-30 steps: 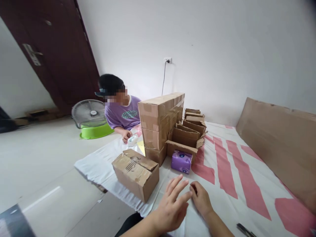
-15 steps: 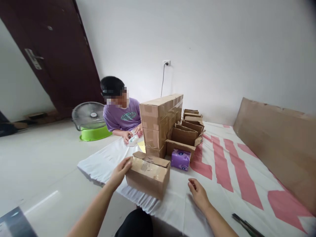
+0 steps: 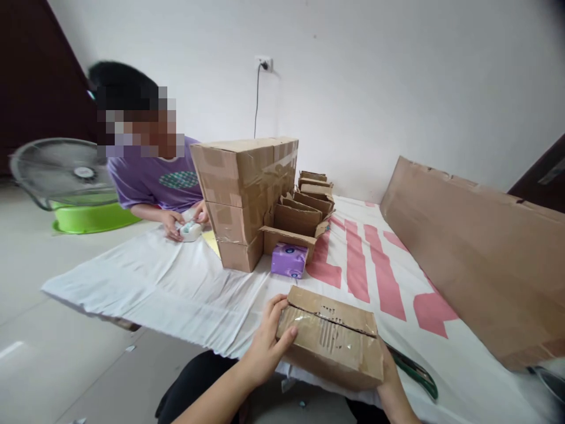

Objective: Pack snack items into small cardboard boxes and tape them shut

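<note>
A small taped cardboard box (image 3: 331, 350) is held between my two hands at the table's near edge. My left hand (image 3: 267, 341) wraps around its left end, thumb on top and fingers at the far side. My right hand (image 3: 392, 377) presses against its right end, with most of the fingers hidden behind the box. Printed marks show on its top, and a seam runs along between the flaps. Just right of my right hand lies a green-handled utility knife (image 3: 415, 371). Farther back, a purple tissue pack (image 3: 289, 260) leans by an open carton.
Stacked taped cartons (image 3: 229, 194) stand left of a row of open cartons (image 3: 295, 218). A person in a purple shirt (image 3: 154, 182) handles a white object (image 3: 190, 231) behind the stack. A large cardboard sheet (image 3: 477, 253) rises at right. A fan (image 3: 83, 174) stands far left.
The box has moved right and toward me, in my left hand. My right hand, apart from it before, now touches its right end. The view has swung right and closer.
</note>
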Available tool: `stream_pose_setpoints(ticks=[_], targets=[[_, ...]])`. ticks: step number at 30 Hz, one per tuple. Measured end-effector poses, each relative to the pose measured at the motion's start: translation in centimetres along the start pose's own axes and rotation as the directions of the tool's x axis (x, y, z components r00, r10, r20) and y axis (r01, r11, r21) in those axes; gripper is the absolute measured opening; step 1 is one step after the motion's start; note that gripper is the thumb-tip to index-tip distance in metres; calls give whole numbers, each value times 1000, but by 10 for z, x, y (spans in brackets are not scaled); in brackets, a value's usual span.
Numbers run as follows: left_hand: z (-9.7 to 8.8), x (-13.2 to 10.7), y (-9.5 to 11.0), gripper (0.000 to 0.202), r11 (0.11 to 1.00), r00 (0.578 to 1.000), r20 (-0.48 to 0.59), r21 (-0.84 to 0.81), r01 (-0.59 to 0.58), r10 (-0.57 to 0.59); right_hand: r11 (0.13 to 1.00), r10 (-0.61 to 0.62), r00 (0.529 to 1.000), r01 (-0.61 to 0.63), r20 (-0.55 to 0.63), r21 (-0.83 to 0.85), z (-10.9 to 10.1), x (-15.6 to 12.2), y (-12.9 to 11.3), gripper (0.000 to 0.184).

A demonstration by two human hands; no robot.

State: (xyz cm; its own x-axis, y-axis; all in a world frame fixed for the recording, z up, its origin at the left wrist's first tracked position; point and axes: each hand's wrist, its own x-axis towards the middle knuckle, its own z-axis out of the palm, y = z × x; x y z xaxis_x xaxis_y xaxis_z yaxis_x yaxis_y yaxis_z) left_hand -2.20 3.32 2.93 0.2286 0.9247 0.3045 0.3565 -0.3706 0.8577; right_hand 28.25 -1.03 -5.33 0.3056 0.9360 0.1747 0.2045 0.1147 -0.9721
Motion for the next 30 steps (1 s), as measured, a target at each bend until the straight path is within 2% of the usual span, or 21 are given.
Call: stream_pose_setpoints(ticks=[2, 5, 7, 9, 11, 12, 14, 17, 19, 20, 21, 23, 25, 27, 30], targets=[[12, -2, -2, 52, 998, 999, 30, -67, -15, 18, 979, -27, 998, 16, -51, -203, -24, 6, 4, 50], [21, -4, -5, 57, 990, 998, 64, -142, -5, 14, 921, -52, 991, -1, -126, -389, -50, 14, 7, 39], [20, -3, -4, 55, 990, 997, 70, -138, -8, 18, 797, -62, 990, -27, -127, -603, -60, 15, 10, 35], [14, 0, -1, 49, 994, 995, 90, -107, -26, 36, 601, -63, 996, -12, -62, -799, -66, 14, 13, 35], [7, 6, 3, 44, 995, 991, 122, -94, -45, 56, 459, -65, 997, 57, 30, -887, -69, 12, 18, 35], [5, 9, 4, 45, 993, 988, 139, -105, -50, 65, 428, -76, 995, 97, 71, -899, -70, 12, 21, 35], [4, 13, 4, 54, 985, 982, 171, -165, -54, 82, 421, -123, 985, 159, 118, -893, -74, 14, 22, 34], [10, 15, 0, 66, 961, 979, 187, -273, -33, 87, 449, -292, 956, 167, 33, -878, -82, 25, 5, 35], [14, 14, -3, 68, 950, 982, 174, -310, -21, 79, 425, -437, 899, 195, -12, -884, -84, 33, -27, 39], [16, 13, -4, 68, 948, 983, 167, -319, -18, 75, 392, -492, 870, 244, 22, -887, -83, 37, -48, 40], [17, 12, -5, 69, 945, 984, 159, -327, -19, 75, 354, -561, 825, 315, 70, -881, -80, 40, -71, 40], [18, 11, -5, 71, 941, 987, 141, -338, -29, 81, 240, -625, 742, 476, 240, -846, -66, 43, -116, 37], [17, 11, -4, 71, 938, 988, 123, -342, -44, 91, 97, -631, 628, 646, 455, -757, -45, 41, -154, 38], [17, 12, -4, 70, 938, 989, 110, -343, -56, 100, -16, -583, 533, 747, 613, -665, -19, 36, -179, 40], [18, 12, -6, 67, 937, 989, 102, -344, -66, 108, -116, -543, 434, 809, 719, -577, 19, 28, -196, 47]])
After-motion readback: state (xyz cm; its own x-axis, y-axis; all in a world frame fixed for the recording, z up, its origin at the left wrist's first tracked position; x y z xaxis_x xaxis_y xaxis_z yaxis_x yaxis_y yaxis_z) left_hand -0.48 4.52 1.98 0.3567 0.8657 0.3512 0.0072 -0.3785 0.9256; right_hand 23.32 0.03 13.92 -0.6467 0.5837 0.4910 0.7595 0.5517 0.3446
